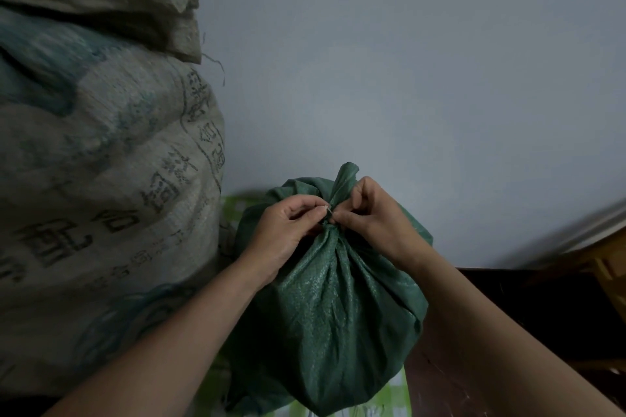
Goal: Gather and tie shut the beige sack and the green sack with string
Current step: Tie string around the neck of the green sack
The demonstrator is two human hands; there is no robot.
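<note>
Both bare forearms reach up from the lower edge and converge toward the middle. The left hand [288, 227] is curled, thumb and forefinger pinched together at their tips, knuckles turned upward. The right hand [369, 213] faces it, fingers bent inward and fingertips [338, 218] nearly meeting those of the left, wrist angled down.

The string [328, 210] showed only as a pale speck between pinched fingertips, too small to tell knot from loose end; the green sack [333, 308] ran off the bottom edge; the beige sack [101, 179] was cut by the left edge, its printed characters blurred; wooden furniture [606, 257] at the right was smeared.
</note>
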